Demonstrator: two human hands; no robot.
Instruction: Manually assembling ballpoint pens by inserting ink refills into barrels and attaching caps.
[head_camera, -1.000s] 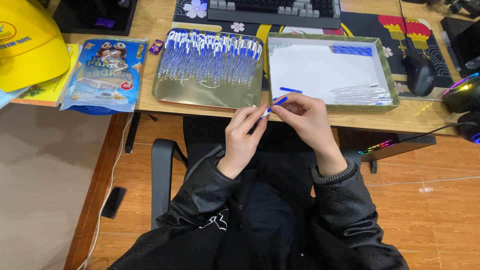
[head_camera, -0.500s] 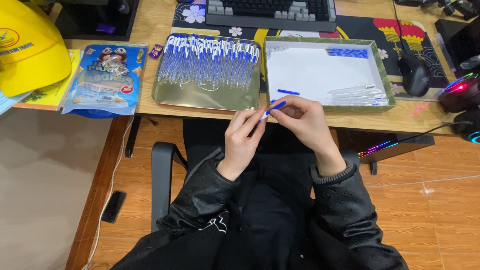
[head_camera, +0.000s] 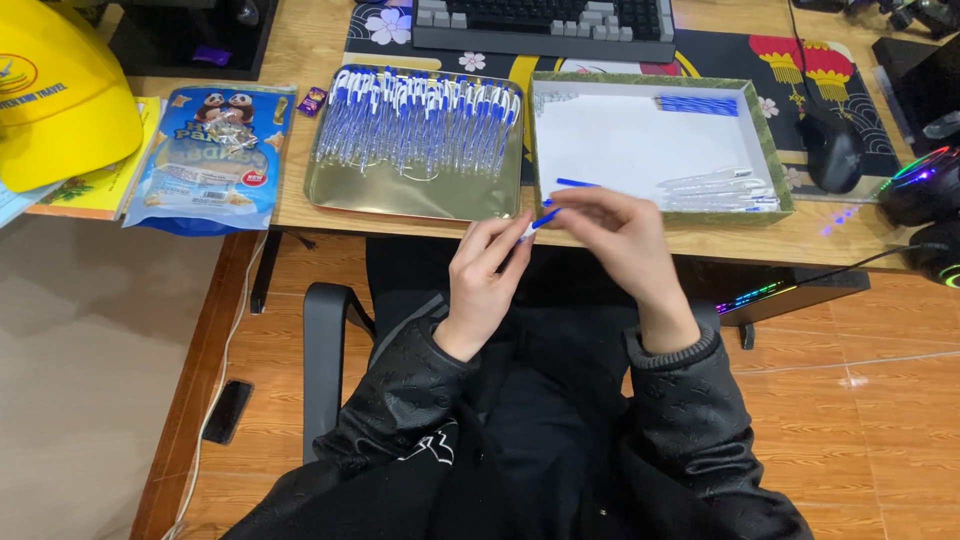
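Note:
Both my hands meet just below the desk's front edge, holding one blue and clear pen between them. My left hand pinches its lower end and my right hand grips its upper end. Above them a gold metal tray holds several blue-capped pens in a row. To its right a white box with a green rim holds a bundle of blue refills, some clear pen barrels and one loose blue piece.
A keyboard lies behind the trays. A black mouse sits on a patterned mat at right, near lit gaming gear. A yellow hard hat and a blue snack bag lie at left. A chair armrest is by my left elbow.
My hands have stayed together on the pen; my right hand has shifted slightly along it. The head camera has tilted, so the desk sits a little lower in view.

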